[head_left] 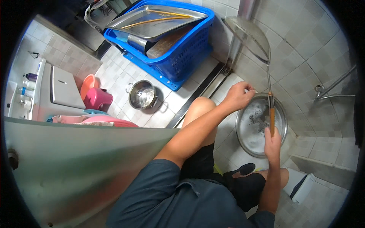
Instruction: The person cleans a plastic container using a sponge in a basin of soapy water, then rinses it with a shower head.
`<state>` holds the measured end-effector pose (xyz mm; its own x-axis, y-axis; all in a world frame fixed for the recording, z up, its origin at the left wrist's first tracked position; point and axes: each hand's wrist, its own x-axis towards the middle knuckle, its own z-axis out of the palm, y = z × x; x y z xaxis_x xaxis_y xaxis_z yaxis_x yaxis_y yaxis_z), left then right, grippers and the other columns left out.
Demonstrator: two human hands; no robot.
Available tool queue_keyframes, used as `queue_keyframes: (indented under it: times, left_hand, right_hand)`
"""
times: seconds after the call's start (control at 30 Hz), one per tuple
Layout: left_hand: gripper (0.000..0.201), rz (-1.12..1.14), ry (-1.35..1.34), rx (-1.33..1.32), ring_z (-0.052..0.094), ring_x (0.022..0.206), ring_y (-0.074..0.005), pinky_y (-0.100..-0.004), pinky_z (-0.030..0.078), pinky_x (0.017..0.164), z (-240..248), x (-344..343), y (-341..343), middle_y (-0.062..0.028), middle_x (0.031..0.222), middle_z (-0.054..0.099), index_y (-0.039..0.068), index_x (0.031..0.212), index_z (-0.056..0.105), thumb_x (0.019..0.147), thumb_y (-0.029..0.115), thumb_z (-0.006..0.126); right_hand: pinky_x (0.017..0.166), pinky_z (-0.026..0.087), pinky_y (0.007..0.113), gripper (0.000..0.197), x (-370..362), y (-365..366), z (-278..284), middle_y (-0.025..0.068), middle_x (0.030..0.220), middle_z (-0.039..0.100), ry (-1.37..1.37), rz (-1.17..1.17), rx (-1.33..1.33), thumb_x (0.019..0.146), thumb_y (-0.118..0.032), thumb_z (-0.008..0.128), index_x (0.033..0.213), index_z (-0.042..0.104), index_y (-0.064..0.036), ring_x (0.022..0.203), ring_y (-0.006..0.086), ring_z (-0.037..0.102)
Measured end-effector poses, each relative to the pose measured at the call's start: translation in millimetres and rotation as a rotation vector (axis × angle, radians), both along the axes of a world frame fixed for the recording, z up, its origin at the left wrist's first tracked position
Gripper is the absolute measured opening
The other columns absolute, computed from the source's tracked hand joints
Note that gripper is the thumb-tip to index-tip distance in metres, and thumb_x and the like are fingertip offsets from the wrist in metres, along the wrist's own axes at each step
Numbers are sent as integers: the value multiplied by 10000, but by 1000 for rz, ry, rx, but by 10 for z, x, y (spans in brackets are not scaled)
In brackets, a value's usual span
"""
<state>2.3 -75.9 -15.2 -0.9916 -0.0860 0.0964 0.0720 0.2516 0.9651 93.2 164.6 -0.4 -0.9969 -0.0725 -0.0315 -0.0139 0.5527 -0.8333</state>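
My right hand [272, 141] grips the orange wooden handle of a long wire mesh skimmer [249, 36], whose round mesh head stands up against the tiled wall. Below it on the floor sits a round steel basin [246, 146] with soapy water and dark bits. My left hand [238, 95] rests closed at the basin's far rim, near the skimmer's metal shaft; whether it holds anything is hidden. My bare knee is between my arms.
A blue plastic crate [186, 53] holds a steel tray [156, 21] with chopsticks and other pans. A steel pot [142, 95] stands on the tiled floor. A pink stool [97, 98], orange bucket, white appliance [57, 89] and frosted glass panel [76, 167] lie left.
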Motion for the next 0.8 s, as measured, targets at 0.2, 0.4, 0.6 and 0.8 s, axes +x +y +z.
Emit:
queue_keyframes:
  times: [0.2,0.4,0.6,0.8]
  left_hand:
    - [270,69,62,-78,667,744,-288,-392,537,704,49,67,-48,-179,929,693,-9,1016,703,854,207,713]
    - [330,62,1087,-269,619,707,-280,-379,483,600,396,239,-86,-98,862,652,35,983,674,777,271,778]
    - [449,-52,1266,-287,606,717,-256,-362,457,587,484,498,-29,-94,934,637,30,1053,694,855,432,701]
    - [472,126,1203,-246,567,691,-258,-379,424,561,491,438,-178,-108,917,629,-6,1055,678,897,438,654]
  right_hand:
    - [629,437,358,241,36,98,-52,75,692,538,-25,-25,131,1014,-204,614,919,588,17,666,141,490]
    - [671,452,306,149,-177,200,-162,39,784,581,136,-29,-119,982,-138,636,932,592,-5,738,111,526]
    - [624,475,330,89,-1004,-664,236,88,716,570,332,371,-64,879,-59,677,926,609,-25,654,151,539]
    - [600,480,443,177,-1442,-2174,138,195,749,625,364,775,-57,859,-153,763,880,625,-43,687,411,617]
